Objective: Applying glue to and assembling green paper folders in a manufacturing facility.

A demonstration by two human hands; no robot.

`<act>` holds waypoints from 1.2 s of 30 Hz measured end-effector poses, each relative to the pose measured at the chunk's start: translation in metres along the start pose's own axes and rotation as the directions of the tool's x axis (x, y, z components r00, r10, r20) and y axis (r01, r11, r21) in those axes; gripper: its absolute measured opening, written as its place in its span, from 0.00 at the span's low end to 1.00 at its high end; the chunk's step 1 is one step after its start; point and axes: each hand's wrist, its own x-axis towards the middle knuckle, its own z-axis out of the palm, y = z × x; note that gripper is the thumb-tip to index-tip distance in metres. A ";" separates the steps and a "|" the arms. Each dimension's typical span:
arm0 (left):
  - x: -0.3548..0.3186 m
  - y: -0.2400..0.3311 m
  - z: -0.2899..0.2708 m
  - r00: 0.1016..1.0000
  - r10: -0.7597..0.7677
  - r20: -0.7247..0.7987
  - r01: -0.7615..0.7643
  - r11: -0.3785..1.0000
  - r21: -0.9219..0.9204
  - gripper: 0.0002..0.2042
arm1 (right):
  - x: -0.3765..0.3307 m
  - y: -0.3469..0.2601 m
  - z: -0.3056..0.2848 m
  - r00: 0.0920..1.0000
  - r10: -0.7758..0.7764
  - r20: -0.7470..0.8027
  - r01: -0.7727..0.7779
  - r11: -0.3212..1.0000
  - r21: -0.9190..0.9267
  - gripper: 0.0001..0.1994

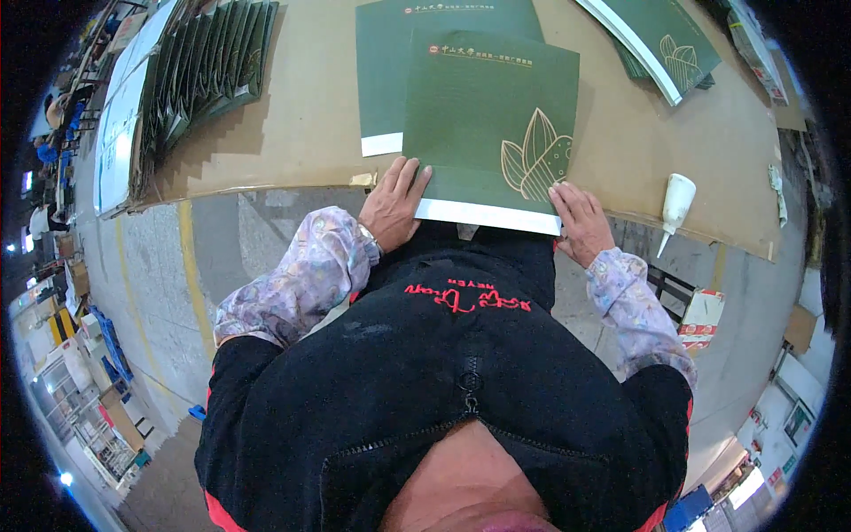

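A flat green paper bag (pixel 487 106) with a gold leaf drawing and a white strip along its near edge lies in front of me, that edge reaching past the table edge. My left hand (pixel 395 206) holds its left side near the corner, fingers close together on the paper. At the opposite corner my right hand (pixel 581 223) grips the right side with bent fingers. Both thumbs are partly hidden. Under this bag, shifted left and farther back, lies another green bag (pixel 379 89) with a white strip.
Many folded green bags (pixel 213 66) stand in a row at the far left of the brown table (pixel 301 115). More green bags (pixel 678 44) lie at the far right. A white squeeze bottle (pixel 678 200) with a pointed nozzle lies at the right table edge. Below is a box (pixel 702 310).
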 end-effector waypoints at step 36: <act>0.019 -0.048 -0.002 0.975 0.033 -0.220 -0.111 0.929 -0.353 0.36 | 0.021 0.001 0.021 0.854 0.370 -0.365 -0.236 0.902 0.363 0.25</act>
